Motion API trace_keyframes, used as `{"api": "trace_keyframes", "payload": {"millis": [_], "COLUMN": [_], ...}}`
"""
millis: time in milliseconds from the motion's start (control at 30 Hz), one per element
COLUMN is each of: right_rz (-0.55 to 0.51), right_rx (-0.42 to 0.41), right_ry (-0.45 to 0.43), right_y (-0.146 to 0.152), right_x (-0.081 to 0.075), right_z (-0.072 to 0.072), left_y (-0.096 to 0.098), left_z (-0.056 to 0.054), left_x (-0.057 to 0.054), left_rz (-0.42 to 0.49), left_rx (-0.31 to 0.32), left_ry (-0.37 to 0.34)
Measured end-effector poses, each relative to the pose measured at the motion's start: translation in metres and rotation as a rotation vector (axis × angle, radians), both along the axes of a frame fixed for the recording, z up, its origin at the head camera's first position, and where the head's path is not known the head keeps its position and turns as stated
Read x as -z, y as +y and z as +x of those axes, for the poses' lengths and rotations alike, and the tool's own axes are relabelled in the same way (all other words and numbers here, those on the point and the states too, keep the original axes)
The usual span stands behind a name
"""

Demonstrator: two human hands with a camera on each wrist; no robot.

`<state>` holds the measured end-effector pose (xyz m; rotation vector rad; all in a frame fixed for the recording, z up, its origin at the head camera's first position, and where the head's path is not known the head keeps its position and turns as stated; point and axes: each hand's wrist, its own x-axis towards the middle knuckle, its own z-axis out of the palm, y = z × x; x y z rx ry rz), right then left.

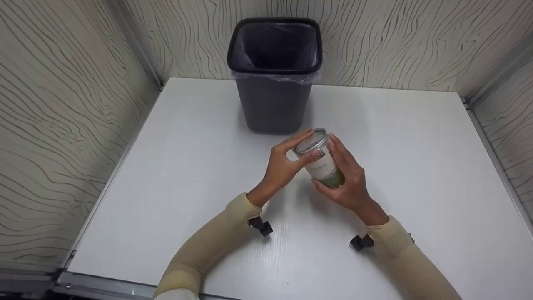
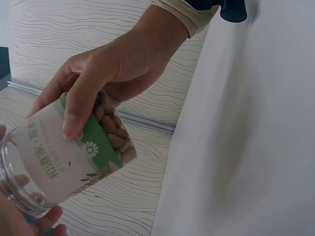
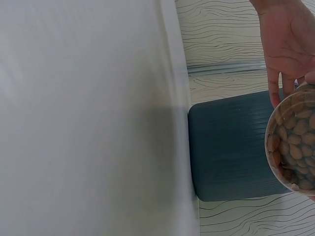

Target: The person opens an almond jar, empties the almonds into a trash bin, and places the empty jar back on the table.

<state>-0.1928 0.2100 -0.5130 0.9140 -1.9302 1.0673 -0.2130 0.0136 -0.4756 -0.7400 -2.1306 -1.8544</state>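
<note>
A clear plastic jar of almonds (image 1: 322, 168) with a white and green label is held tilted above the table. My left hand (image 1: 285, 162) curls its thumb and fingers round the jar's clear top end. My right hand (image 1: 347, 179) grips the lower part, thumb on the near side and fingers on the far side. In the left wrist view, almonds show behind the clear base of the jar (image 2: 115, 130); my right hand (image 2: 113, 69) is around that end. The right wrist view shows the jar's round bottom (image 3: 298, 142), with my left hand (image 3: 290, 44) beyond it.
A dark grey trash bin (image 1: 272, 102) lined with a clear bag stands at the table's back, just behind the jar. The white table (image 1: 166, 200) is bordered by wood-patterned panels (image 1: 374, 41) at the back and both sides.
</note>
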Motion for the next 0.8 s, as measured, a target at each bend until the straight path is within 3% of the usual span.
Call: {"api": "trace_keyframes", "payload": {"millis": [300, 800], "right_rz": [-0.024, -0.055], "right_rx": [-0.033, -0.062], "right_ry": [-0.041, -0.063], "right_y": [0.000, -0.003], "right_x": [-0.005, -0.015], "right_z": [0.004, 0.010], "left_y": [-0.005, -0.011], "left_z": [-0.005, -0.018], "left_x": [0.001, 0.006], "left_rz": [0.043, 0.101], "left_rx": [0.128, 0.266], "left_ry": [-0.007, 0.091]}}
